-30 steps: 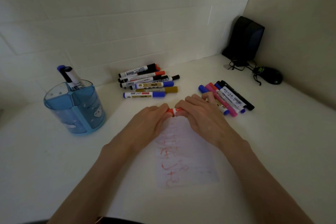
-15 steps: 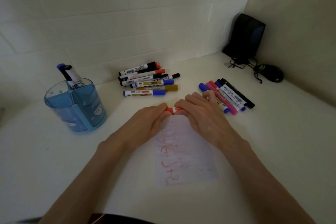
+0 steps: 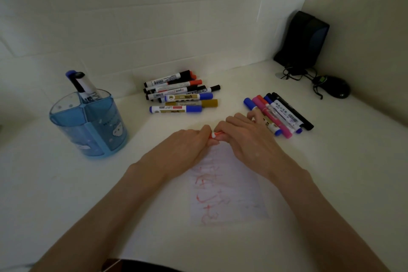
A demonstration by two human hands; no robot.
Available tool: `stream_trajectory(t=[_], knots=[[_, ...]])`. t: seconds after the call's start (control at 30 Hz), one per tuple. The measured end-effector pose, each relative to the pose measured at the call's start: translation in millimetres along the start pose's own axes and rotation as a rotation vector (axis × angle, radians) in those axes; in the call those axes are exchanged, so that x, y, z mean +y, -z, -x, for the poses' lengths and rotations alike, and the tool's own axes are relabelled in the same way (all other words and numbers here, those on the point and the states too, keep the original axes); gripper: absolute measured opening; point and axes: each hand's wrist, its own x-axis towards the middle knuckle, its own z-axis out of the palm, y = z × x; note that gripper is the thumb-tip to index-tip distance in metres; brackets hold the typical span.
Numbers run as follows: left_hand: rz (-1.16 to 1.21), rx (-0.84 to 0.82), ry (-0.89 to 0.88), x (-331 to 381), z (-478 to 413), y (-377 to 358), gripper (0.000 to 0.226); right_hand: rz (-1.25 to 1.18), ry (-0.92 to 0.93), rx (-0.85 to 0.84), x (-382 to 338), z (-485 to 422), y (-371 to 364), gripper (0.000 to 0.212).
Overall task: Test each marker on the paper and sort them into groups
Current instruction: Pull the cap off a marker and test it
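Left hand (image 3: 185, 150) & right hand (image 3: 245, 139) both grip red marker (image 3: 216, 134) horizontally, just above paper's (image 3: 229, 185) top edge. Paper flat on bench (image 3: 66, 183), red scribbles on it.

Red marker (image 3: 216, 134) — mostly under hands (image 3: 220, 139)

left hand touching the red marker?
Touching. The head view shows the left hand curled round one end of the red marker, with no gap visible. The right hand grips the other end, above the paper.
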Motion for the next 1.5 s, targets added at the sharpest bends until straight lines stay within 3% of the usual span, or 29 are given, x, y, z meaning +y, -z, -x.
stream_trajectory(t=[0.1, 0.23, 0.37, 0.67, 0.8, 0.93, 1.1, 1.23, 1.37, 1.5], knots=[[0.095, -0.064, 0.015, -5.0, 1.8, 4.0, 0.019, -0.038, 0.014, -0.003, 1.3, -2.6, -1.8, 0.047], [0.013, -0.064, 0.034, -1.7, 7.8, 8.4, 0.036, -0.101, 0.014, -0.053, -0.4, -3.6, -2.0, 0.044], [0.019, 0.008, 0.005, 1.0, 14.8, 14.2, 0.036, -0.074, -0.001, -0.062, -1.8, -4.7, 1.9, 0.036], [0.097, 0.082, 0.054, 1.8, 22.3, 19.5, 0.029, -0.128, 0.064, 0.213, -2.8, -6.1, 4.7, 0.014], [0.123, 0.071, 0.071, 0.4, 23.7, 19.9, 0.030, -0.263, -0.013, 0.159, -5.3, -3.8, 7.8, 0.029], [0.163, 0.101, 0.071, 0.9, 26.3, 20.8, 0.026, -0.326, -0.062, 0.136, -5.3, -2.4, 11.2, 0.019], [0.163, 0.112, 0.080, -2.4, 27.2, 20.3, 0.025, -0.285, -0.100, -0.047, -7.5, -4.3, 13.8, 0.048], [0.192, 0.099, 0.087, -2.5, 28.0, 20.4, 0.025, -0.327, -0.140, 0.018, -3.0, -2.2, 17.0, 0.031], [0.176, 0.083, 0.100, -3.3, 28.4, 20.2, 0.026, -0.322, -0.147, -0.017, -6.0, -1.6, 19.5, 0.055], [0.177, 0.088, 0.096, -1.6, 28.0, 21.1, 0.027, -0.278, -0.149, -0.004, -6.2, -0.4, 18.0, 0.035]])
